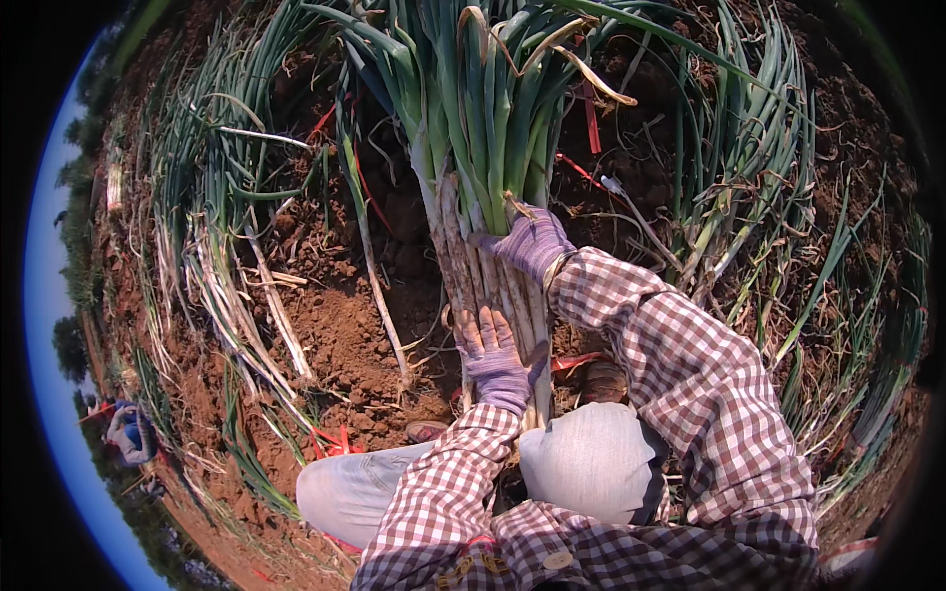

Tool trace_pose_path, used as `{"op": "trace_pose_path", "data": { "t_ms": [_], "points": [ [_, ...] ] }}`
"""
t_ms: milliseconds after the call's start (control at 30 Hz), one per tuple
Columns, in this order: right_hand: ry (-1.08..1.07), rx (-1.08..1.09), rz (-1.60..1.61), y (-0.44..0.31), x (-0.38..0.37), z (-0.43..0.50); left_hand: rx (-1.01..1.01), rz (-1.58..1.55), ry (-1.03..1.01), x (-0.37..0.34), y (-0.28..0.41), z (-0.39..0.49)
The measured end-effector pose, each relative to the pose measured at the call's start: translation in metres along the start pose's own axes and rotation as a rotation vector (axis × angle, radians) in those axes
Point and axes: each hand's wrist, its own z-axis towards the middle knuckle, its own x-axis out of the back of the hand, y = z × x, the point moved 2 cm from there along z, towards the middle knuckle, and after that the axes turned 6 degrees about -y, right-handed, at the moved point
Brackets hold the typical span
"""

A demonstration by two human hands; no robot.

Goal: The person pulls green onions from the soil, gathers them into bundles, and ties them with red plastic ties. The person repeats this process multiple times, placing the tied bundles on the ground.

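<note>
In front of me stands a thick bundle of long green onions, its white stalks smeared with soil and its green leaves fanning away from me. My right hand, in a purple knit glove, grips the bundle's right side just below the leaves. Lower down, my left hand, also gloved, presses across the stalks with its fingers laid along them and its thumb spread to the right. The glove's fingertips look brown. The root ends reach down between my knees, partly hidden by my left hand and a knee.
More green onions lie in rows on the left and right. One loose stalk rests on the reddish soil. Red tape strips lie beyond the bundle and more red tape beside my left knee. Another person is far left.
</note>
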Motion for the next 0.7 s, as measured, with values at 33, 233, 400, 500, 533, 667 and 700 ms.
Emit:
{"op": "trace_pose_path", "data": {
  "t_ms": [33, 233, 400, 500, 533, 667, 700],
  "points": [
    [-0.085, -0.032, -0.077, -0.004, 0.007, 0.002, 0.013, -0.155, 0.04, 0.003, -0.001, -0.001],
    [0.226, -0.089, 0.639, 0.031, 0.086, -0.027, -0.061, -0.067, 0.06, 0.018, 0.002, 0.002],
    [0.216, -0.001, 0.132, 0.009, 0.055, -0.004, -0.047, -0.164, 0.013, 0.011, 0.0, 0.0],
    [0.232, -0.096, -0.282, -0.01, 0.039, 0.012, -0.037, -0.153, -0.004, 0.008, 0.001, -0.003],
    [0.148, -0.098, -0.317, -0.017, 0.037, 0.019, -0.031, -0.144, -0.01, 0.008, 0.002, -0.004],
    [0.228, -0.054, -0.146, -0.005, 0.046, 0.003, 0.012, -0.109, -0.037, 0.008, 0.005, -0.007],
    [0.223, -0.097, -0.012, 0.01, 0.047, -0.008, 0.017, -0.096, -0.047, 0.007, 0.005, -0.005]
  ]
}}
